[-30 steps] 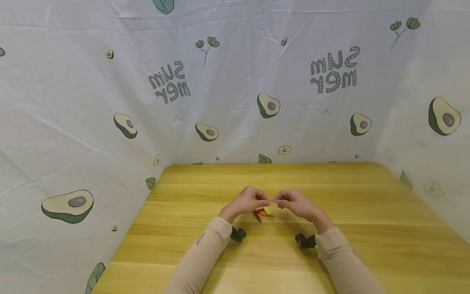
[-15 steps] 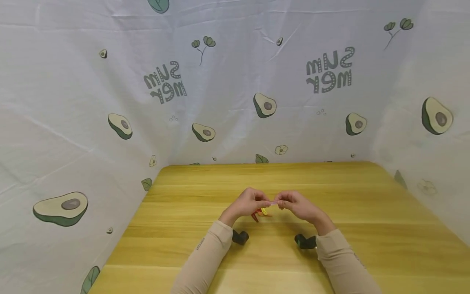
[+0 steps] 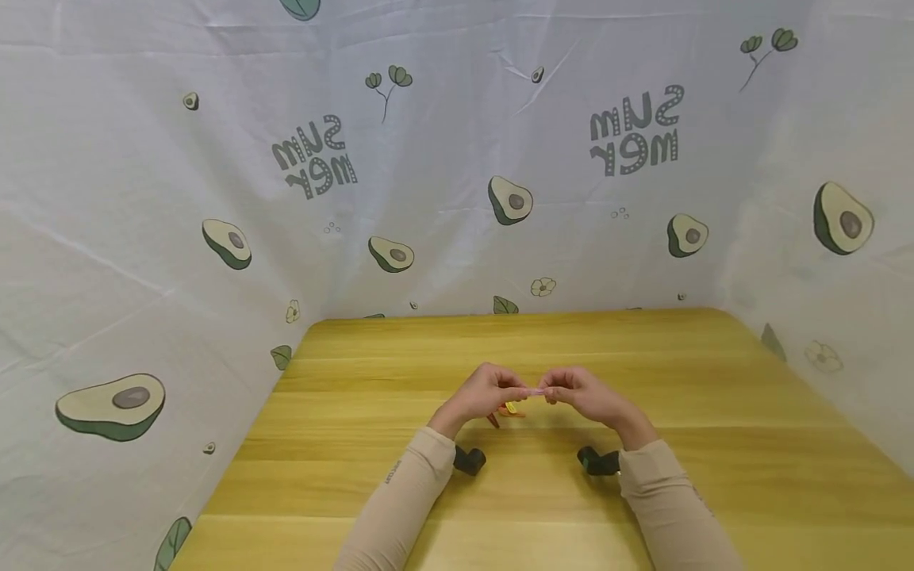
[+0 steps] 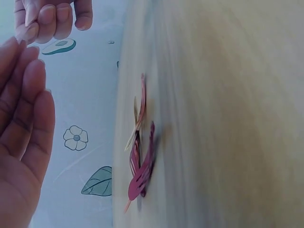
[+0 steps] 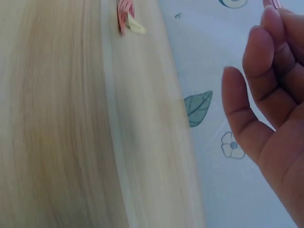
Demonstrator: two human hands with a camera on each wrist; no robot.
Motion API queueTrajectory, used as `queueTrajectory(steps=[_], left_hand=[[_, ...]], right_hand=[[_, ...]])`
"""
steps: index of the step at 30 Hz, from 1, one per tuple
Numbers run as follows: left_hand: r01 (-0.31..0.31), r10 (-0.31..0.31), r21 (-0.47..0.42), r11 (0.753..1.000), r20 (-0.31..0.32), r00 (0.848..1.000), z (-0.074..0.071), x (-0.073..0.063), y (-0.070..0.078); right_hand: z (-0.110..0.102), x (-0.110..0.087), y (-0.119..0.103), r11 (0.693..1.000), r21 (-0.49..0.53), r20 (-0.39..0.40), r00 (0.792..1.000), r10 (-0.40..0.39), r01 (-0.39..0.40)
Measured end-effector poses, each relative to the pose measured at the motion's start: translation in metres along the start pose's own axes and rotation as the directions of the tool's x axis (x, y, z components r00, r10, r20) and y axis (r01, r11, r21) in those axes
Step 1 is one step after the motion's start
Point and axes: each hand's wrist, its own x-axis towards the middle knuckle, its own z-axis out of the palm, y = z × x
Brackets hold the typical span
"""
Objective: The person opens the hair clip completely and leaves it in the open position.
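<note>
A small pink hair clip (image 3: 535, 392) is stretched between my two hands, raised over the table. My left hand (image 3: 487, 392) pinches its left end between thumb and fingertips. The right hand (image 3: 584, 394) pinches the other end the same way. Only a sliver of the pink clip (image 5: 276, 4) shows at the top of the right wrist view; fingers cover most of it. Below, partly behind the left hand, lies a small pile with a red hair clip (image 4: 137, 184), a yellow hair clip (image 5: 136, 24) and an orange one (image 3: 518, 414).
The wooden table (image 3: 614, 507) carries the pile near its middle. A white cloth (image 3: 443, 159) with avocado prints hangs behind and at both sides. Black wrist devices stick out under the sleeves, one at the left (image 3: 470, 461) and one at the right (image 3: 598, 461).
The head view has shifted a little. Both hands have moved slightly right relative to the pile, with the pink clip still between them; a bit more of it shows. Less of the red clip is visible.
</note>
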Motion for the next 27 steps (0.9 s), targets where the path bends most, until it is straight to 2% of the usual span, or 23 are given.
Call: queueTrajectory(steps=[11,17,22,27], left_hand=[[0.031,-0.025,0.11,0.993,-0.054,0.998,0.012,0.001,0.004],[0.004,0.009,0.144,0.99,-0.092,0.996,0.02,0.005,0.005],[-0.024,0.04,0.171,0.985,-0.09,0.995,0.024,0.008,0.004],[-0.014,0.026,0.158,0.987,-0.073,0.997,0.026,0.011,0.005]], right_hand=[[-0.006,-0.006,0.002,0.998,-0.048,0.027,0.999,0.045,-0.044],[-0.008,-0.008,0.006,0.996,-0.063,0.023,0.998,0.06,-0.058],[-0.009,-0.008,0.01,0.994,-0.054,-0.001,0.996,0.092,-0.092],[-0.008,-0.009,0.011,0.993,-0.052,-0.018,0.994,0.106,-0.107]])
